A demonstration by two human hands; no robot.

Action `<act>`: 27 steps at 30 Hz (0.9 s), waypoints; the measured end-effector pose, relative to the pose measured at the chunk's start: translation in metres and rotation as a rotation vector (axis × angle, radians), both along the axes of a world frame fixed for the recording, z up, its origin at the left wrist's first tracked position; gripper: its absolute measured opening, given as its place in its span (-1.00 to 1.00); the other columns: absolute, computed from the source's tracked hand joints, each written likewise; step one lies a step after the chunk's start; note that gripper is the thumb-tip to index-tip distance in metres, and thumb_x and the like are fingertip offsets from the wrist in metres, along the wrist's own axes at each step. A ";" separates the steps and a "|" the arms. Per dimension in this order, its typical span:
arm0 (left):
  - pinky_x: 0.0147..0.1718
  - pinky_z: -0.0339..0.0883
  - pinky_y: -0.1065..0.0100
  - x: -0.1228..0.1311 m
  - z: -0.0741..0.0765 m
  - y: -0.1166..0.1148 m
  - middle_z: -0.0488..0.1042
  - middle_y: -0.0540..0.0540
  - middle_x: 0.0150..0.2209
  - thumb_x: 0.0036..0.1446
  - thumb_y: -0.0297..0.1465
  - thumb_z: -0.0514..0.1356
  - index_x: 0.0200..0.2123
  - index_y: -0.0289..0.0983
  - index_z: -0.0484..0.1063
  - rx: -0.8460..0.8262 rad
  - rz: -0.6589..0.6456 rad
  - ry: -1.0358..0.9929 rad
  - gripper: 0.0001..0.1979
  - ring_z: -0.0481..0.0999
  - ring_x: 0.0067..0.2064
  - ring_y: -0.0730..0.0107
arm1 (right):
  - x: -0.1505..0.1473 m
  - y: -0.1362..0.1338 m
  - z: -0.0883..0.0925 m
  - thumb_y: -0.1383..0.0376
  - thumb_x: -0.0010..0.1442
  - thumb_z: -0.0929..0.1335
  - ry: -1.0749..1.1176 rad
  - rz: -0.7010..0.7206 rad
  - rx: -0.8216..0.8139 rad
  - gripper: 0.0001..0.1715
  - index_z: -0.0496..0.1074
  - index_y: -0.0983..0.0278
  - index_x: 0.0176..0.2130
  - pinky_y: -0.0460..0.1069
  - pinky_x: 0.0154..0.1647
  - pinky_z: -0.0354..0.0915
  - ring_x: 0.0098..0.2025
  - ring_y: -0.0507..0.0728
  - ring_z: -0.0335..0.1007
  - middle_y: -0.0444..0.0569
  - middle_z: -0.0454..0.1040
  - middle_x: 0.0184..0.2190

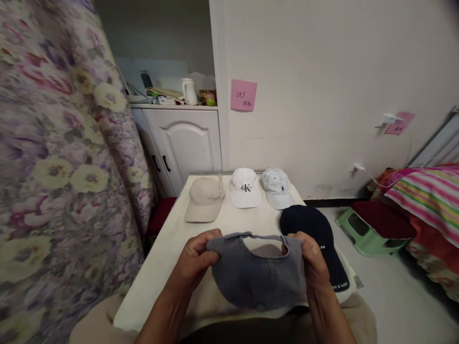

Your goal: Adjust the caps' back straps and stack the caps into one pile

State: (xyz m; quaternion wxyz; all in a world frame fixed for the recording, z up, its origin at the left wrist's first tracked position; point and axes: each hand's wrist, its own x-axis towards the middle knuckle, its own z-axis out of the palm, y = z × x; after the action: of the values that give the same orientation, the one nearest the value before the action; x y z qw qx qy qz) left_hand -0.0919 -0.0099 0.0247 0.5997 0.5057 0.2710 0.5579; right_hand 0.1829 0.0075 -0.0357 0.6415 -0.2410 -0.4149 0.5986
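Observation:
A grey-blue baseball cap is held up between my two hands, its rear opening and strap at the top. My left hand grips its left edge, thumb on the near side. The right edge is pinched by my right hand. The brim of this cap is hidden. Just beyond my right hand lies a navy cap with its brim pointing toward me. At the table's far side sit a beige cap, a white cap with black letters, and a pale blue cap.
The caps rest on a table with a cream cover. A flowered curtain hangs at left, near a white cupboard. On the right are a green stool and a bed with a striped cover. A wall stands behind.

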 end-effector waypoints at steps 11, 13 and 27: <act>-0.44 0.12 0.43 0.001 -0.005 -0.024 0.39 0.01 -0.49 0.01 -0.21 0.37 -0.42 -0.31 0.50 -0.239 -0.191 0.363 -0.73 0.30 -0.44 0.43 | 0.016 -0.027 -0.018 0.04 0.07 0.46 -0.237 0.232 -0.105 -0.62 0.45 0.30 -0.46 -0.07 -0.50 0.06 -0.54 0.03 0.14 -0.12 0.32 -0.58; -0.41 0.13 0.42 0.002 -0.002 -0.029 0.40 0.00 -0.46 0.05 -0.24 0.35 -0.45 -0.30 0.47 -0.194 -0.159 0.353 -0.76 0.31 -0.41 0.41 | 0.021 -0.029 -0.020 0.00 0.07 0.47 -0.370 0.231 -0.098 -0.59 0.49 0.31 -0.43 -0.07 -0.52 0.04 -0.55 0.02 0.14 -0.12 0.35 -0.59; -0.48 0.06 0.44 0.019 -0.012 -0.044 0.36 0.02 -0.49 0.05 -0.21 0.32 -0.39 -0.28 0.43 -0.251 -0.155 0.412 -0.75 0.25 -0.46 0.43 | -0.035 -0.055 0.043 0.28 0.05 0.49 -0.674 0.286 -0.019 -0.72 0.53 0.24 -0.17 -0.11 -0.46 0.20 -0.48 0.02 0.29 -0.21 0.42 -0.53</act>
State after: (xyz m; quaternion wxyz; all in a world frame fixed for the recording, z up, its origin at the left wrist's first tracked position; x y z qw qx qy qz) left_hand -0.0730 -0.0537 0.0126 0.6309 0.5495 0.4151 0.3573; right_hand 0.1483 -0.0479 0.0075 0.3764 -0.3703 -0.6269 0.5728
